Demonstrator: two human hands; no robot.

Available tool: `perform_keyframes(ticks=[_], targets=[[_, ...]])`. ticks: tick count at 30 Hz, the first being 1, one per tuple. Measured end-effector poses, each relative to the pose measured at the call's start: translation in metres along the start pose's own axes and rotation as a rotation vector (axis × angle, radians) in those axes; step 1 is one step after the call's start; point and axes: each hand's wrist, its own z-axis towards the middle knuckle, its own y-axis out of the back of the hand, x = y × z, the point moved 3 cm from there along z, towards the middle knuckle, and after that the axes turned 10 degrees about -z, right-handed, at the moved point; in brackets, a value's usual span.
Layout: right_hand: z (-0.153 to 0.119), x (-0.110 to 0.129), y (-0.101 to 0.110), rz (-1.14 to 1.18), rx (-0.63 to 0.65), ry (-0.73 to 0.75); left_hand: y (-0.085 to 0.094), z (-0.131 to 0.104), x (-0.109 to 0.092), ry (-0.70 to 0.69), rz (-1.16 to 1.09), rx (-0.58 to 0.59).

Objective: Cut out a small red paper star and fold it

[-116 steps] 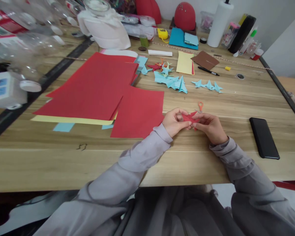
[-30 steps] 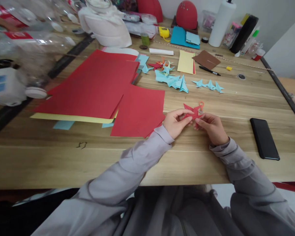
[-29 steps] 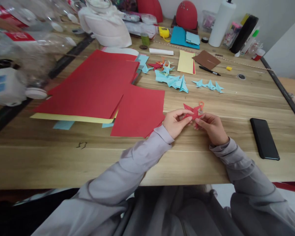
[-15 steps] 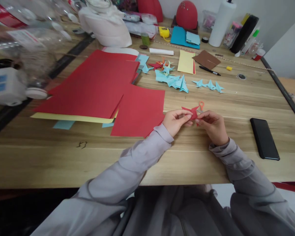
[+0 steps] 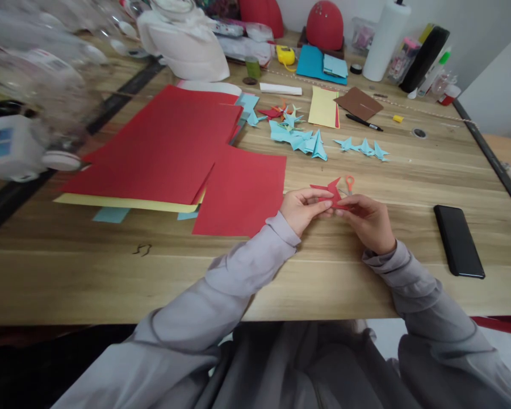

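A small piece of folded red paper (image 5: 333, 192) with pointed corners is held between my two hands above the table. My left hand (image 5: 302, 209) pinches its left side between thumb and fingers. From the right, my right hand (image 5: 368, 218) grips the lower right edge with thumb and forefinger. Just behind the paper lie scissors with orange handles (image 5: 350, 182), partly hidden. A large red paper sheet (image 5: 242, 190) rests beside my left forearm. Several light-blue folded paper shapes (image 5: 298, 140) lie beyond my hands, and a row of smaller blue ones (image 5: 365, 147) sits to their right.
Stacked red sheets (image 5: 157, 153) cover the left side. A black phone (image 5: 459, 241) lies at the right. Toward the back are yellow paper (image 5: 322, 107), brown paper (image 5: 358, 103), a black pen (image 5: 364, 122) and a yellow tape measure (image 5: 285, 55). Clear plastic bottles (image 5: 46, 85) crowd the far left.
The folded red paper has turned in my fingers, and one point now stands up more steeply. My right fingers have shifted slightly left along its lower edge.
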Motion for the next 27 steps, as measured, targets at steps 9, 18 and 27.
perform_keyframes(ticks=[9,18,27], targets=[[0.0,-0.002,0.002,0.004,-0.024,-0.007,-0.005,-0.003,-0.003,0.01,-0.049,0.035],[0.002,0.008,0.003,0.022,-0.037,0.006,-0.001,0.001,-0.005,-0.167,0.125,0.045],[0.003,0.002,0.003,0.191,-0.064,-0.117,-0.005,-0.005,-0.012,-0.271,0.266,-0.003]])
